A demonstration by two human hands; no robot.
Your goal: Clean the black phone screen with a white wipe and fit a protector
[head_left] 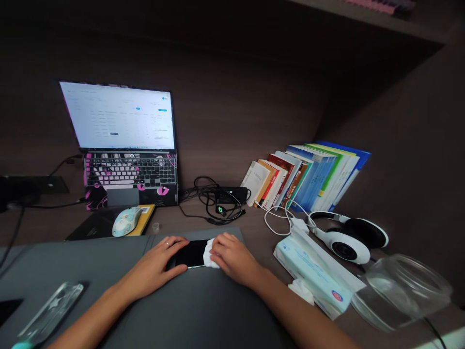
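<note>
A black phone [192, 253] lies screen up on the grey desk mat [109, 261]. My left hand [160, 261] rests over the phone's left end, fingers curled on its edge, a ring on one finger. My right hand [232, 257] presses a small white tissue wad [208, 253] onto the phone's right part, fingers closed over it. Both forearms reach in from the bottom of the view.
An open laptop [127, 155] stands at the back left, a mouse [125, 220] before it. Tangled black cables [214, 198], leaning books [305, 177], white headphones [345, 237], a tissue pack [312, 271], a clear jar [403, 291] and a clear phone case [51, 312] lie around.
</note>
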